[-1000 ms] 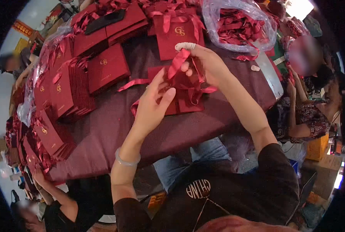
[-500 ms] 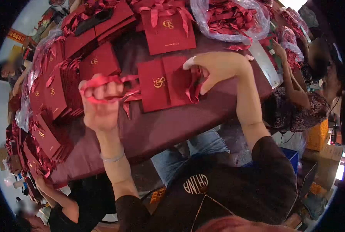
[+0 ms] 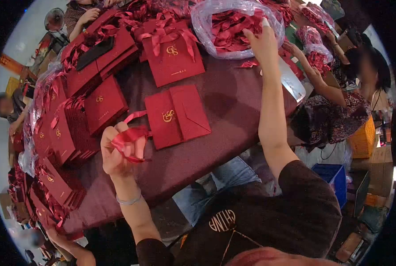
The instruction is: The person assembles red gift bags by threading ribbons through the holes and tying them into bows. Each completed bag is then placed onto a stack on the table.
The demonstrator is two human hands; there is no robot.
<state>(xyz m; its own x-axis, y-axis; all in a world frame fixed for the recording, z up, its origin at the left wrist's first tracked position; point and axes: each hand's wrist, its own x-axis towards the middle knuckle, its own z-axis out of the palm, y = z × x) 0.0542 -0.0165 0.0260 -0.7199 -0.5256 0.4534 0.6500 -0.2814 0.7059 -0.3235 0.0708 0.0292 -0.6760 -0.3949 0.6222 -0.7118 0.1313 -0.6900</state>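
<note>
My left hand [image 3: 118, 153] is closed around a loop of shiny red ribbon [image 3: 129, 141]. From there the ribbon runs to the left edge of a flat red paper gift bag [image 3: 193, 104] with a gold monogram, which lies on the table beside that hand. At the far side, my right hand [image 3: 263, 44] reaches over a clear plastic bag [image 3: 199, 27] filled with loose red ribbons [image 3: 231, 29]. Its thumb and fingers are apart, right at the ribbons, with nothing visibly held.
Another gift bag with ribbon handles [image 3: 173, 62] lies farther back on the maroon-covered table [image 3: 233, 119]. Stacks of red bags [image 3: 71, 128] fill the left side. A metal plate [image 3: 291, 82] lies near the right edge. Other people's arms [image 3: 315, 73] reach in from the right.
My right hand has left the gift bag and moved up to the ribbons in the plastic bag. My left hand keeps the ribbon loop, its fingers now turned more inward.
</note>
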